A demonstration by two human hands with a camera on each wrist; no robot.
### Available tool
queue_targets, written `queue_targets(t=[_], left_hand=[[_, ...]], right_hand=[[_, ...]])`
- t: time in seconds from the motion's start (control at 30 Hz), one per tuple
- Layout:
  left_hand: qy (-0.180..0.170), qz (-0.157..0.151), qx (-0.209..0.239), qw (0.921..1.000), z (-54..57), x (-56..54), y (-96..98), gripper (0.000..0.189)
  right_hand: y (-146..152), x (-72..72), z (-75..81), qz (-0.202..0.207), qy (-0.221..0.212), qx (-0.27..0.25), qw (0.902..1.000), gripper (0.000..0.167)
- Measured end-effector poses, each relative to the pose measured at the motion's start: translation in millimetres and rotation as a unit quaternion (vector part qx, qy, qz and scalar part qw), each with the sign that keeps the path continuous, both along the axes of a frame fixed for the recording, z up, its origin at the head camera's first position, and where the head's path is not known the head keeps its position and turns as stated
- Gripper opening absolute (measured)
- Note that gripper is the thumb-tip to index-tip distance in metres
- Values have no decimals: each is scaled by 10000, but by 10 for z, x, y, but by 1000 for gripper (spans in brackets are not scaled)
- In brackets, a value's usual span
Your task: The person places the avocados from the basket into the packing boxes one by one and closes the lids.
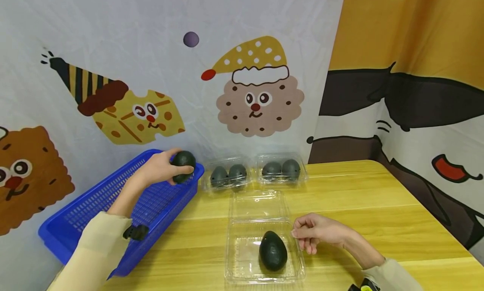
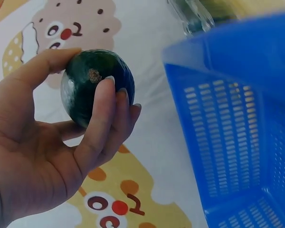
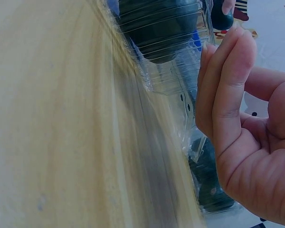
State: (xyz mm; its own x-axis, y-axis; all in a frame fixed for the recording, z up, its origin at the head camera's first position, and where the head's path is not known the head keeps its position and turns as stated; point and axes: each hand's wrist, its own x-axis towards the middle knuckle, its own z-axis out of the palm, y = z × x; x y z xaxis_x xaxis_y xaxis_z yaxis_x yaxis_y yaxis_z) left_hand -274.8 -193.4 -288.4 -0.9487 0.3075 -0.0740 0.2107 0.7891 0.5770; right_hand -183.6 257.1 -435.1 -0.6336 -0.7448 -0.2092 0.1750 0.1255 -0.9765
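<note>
My left hand grips a dark green avocado above the far right end of the blue plastic basket. In the left wrist view the thumb and fingers wrap round this avocado, its stem scar showing. On the table, a clear clamshell box lies unfolded with its lid laid back. One avocado sits in the right part of its tray. My right hand is at the tray's right rim, fingers close together, fairly straight and holding no avocado; whether the fingertips touch the rim I cannot tell.
Two closed clear boxes, a left one and a right one, each with two avocados, stand at the back against a printed cloth. The basket takes up the left side of the wooden table.
</note>
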Motion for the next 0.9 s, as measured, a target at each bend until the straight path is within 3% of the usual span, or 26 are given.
queue_targets(t=[0.57,0.9], left_hand=[[-293,49,477,9984,14,237,198,85],[-277,-154,619,9976,-8,392,332,83]], right_hand=[[0,14,11,-1,30,-45,10000,15],[-7,21,18,-67,34,60,10000,15]])
